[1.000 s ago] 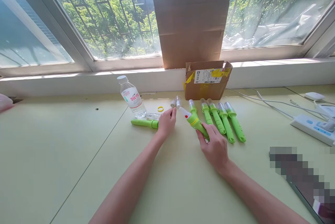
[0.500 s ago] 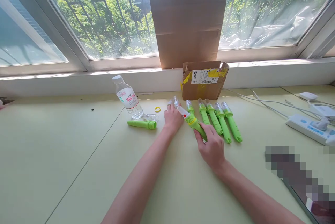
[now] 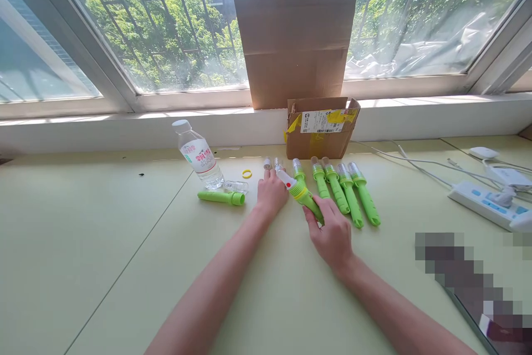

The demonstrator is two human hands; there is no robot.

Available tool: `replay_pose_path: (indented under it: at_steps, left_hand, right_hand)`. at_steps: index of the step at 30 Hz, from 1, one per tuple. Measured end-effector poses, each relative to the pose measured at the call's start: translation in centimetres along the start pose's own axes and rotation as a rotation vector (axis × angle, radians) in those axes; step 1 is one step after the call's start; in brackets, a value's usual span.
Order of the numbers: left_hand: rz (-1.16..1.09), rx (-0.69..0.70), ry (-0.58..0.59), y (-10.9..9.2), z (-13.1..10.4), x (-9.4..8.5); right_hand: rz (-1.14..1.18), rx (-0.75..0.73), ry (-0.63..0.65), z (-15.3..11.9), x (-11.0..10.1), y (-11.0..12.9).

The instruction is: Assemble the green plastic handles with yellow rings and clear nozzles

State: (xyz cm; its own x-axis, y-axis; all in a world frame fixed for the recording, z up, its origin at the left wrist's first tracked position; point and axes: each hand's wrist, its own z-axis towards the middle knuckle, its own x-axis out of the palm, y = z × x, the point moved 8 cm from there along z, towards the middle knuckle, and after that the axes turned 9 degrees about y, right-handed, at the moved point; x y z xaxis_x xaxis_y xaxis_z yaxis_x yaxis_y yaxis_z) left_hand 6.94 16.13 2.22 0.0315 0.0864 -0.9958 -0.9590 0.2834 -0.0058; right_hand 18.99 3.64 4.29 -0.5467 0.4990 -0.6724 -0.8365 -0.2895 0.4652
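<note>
Right hand: your right hand [image 3: 330, 233] has its fingers closed around the lower part of a green stick [image 3: 306, 200], which tilts up and away to the left, its white tip with a red dot uppermost and yellow bands just below.
Left hand: your left hand [image 3: 272, 193] is back-up, its fingers reaching to a clear cap [image 3: 278, 164] and a small clear piece [image 3: 266, 163]; you cannot tell here how wide they are or whether they grip either one.
Capped sticks: five green sticks with clear caps [image 3: 351, 194] lie side by side, to the right of the stick you hold and in front of the cardboard box [image 3: 318, 144].
Loose parts: to your left, an open green tube [image 3: 220, 197] lies on its side, with a loose clear cap [image 3: 236, 186] just behind it and a yellow ring [image 3: 246, 174] farther back.
Bottle: the water bottle [image 3: 201, 158] has its white lid on, behind the open tube.
Right side: a white power strip [image 3: 484, 205] with cables sits on the table [image 3: 124, 233], well apart from your hands.
</note>
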Motion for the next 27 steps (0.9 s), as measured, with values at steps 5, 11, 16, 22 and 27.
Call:
replay_pose_path:
  at_steps: [5, 11, 16, 22, 27]
  left_hand:
    - [0.015, 0.118, -0.081, 0.2, -4.9, -0.6]
    - [-0.259, 0.048, -0.177, 2.8, -7.8, -1.5]
    - [-0.776, -0.064, -0.364, 5.6, -8.2, -2.7]
    - [-1.131, -0.190, -0.612, 8.3, -9.3, -3.1]
    - [-1.210, -0.057, -0.442, 7.1, -8.3, -2.5]
  right_hand:
    - [-0.005, 0.012, 0.011, 0.0, 0.1, -0.1]
    - [-0.061, 0.075, -0.009, -0.1, 0.1, -0.9]
    - [-0.143, 0.085, 0.056, -0.2, 0.5, -1.0]
    - [-0.206, 0.008, 0.085, -0.4, 0.8, -0.2]
    - [-0.170, -0.106, 0.159, -0.5, 1.0, 0.7]
